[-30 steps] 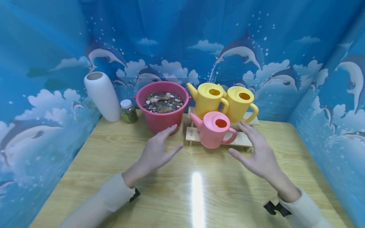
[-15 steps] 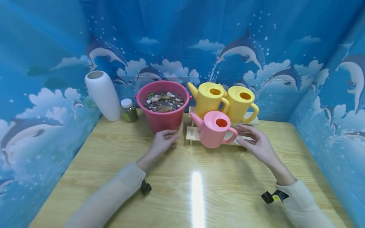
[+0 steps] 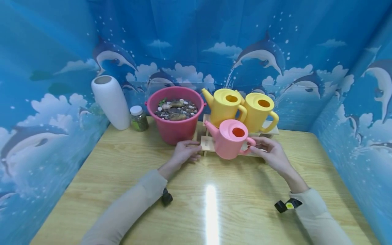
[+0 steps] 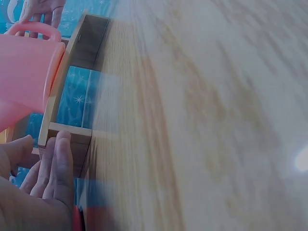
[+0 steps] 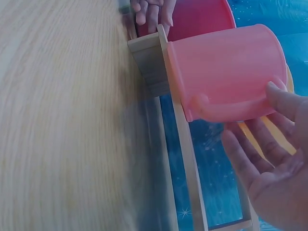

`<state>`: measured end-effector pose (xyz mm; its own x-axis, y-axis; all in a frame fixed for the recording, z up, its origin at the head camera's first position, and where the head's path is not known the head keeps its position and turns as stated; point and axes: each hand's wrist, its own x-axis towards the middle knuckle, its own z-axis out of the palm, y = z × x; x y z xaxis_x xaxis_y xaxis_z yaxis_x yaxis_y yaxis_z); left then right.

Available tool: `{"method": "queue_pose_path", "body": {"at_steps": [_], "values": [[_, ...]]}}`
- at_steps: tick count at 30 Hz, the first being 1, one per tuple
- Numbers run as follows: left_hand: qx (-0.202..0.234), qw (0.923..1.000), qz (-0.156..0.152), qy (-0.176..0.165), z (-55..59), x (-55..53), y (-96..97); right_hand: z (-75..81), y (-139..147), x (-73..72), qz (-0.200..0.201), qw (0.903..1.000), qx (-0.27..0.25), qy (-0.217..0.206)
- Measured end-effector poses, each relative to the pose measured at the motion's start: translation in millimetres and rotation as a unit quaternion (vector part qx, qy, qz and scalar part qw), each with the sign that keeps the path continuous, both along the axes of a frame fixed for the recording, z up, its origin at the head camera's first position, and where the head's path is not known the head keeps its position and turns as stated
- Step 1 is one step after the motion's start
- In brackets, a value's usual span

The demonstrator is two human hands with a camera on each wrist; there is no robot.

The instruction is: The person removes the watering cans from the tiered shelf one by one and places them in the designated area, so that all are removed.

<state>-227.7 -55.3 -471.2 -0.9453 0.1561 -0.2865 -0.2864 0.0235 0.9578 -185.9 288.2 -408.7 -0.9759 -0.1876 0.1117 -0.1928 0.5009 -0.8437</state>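
Note:
A pink watering can (image 3: 227,145) stands on the lower step of a slatted wooden stand (image 3: 208,143). My right hand (image 3: 273,153) is at its handle; in the right wrist view the thumb (image 5: 284,100) lies at the handle's end, the other fingers spread loosely below it. My left hand (image 3: 183,152) reaches the stand's left end, its fingers fairly straight, and in the left wrist view the fingertips (image 4: 62,140) overlap the wooden corner. Two yellow watering cans, the left one (image 3: 221,114) and the right one (image 3: 255,117), occupy the upper step behind.
Left of the stand is a deep pink bucket (image 3: 176,131) holding pebbles and shells. A small white-capped jar (image 3: 139,121) and a tall white vase (image 3: 111,102) stand farther left. A dolphin-print curtain (image 3: 190,41) encloses the wooden table (image 3: 245,204).
My left hand has moved right, from beside the bucket to the stand's left end. The right hand has come in leftward to the pink watering can's handle. The cans and stand stay put.

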Motion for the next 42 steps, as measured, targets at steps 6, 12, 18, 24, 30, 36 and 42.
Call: {"method": "queue_pose_path", "body": {"at_steps": [6, 12, 18, 24, 30, 36, 42], "values": [[0.001, 1.0, -0.001, 0.0, 0.5, -1.3, 3.7, 1.2, -1.4, 0.1, -0.005, 0.9998, 0.015, -0.009], [-0.013, 0.9999, -0.004, 0.009, 0.4, -3.0, 6.1, -1.2, 2.9, 12.9, -0.006, 0.9997, 0.009, 0.023], [-0.018, 0.9995, -0.01, 0.024, 1.4, -3.2, 7.5, 2.8, 15.1, 42.7, -0.015, 0.9991, -0.009, 0.04], [-0.034, 0.9989, -0.012, 0.029, 2.6, -3.2, 6.8, 6.6, 38.5, 75.8, -0.016, 0.9979, -0.033, 0.054], [-0.048, 0.9985, -0.012, 0.024, 2.5, -3.5, 5.5, 8.8, 70.2, 106.4, -0.029, 0.9908, -0.118, 0.06], [-0.048, 0.9986, -0.013, 0.021, 3.7, -2.7, 3.8, 12.1, 105.5, 130.6, -0.132, 0.9896, -0.048, 0.034], [-0.053, 0.9982, -0.018, 0.024, 6.2, -1.3, 4.1, 12.0, 133.6, 136.5, -0.226, 0.9736, 0.021, 0.024]]}}
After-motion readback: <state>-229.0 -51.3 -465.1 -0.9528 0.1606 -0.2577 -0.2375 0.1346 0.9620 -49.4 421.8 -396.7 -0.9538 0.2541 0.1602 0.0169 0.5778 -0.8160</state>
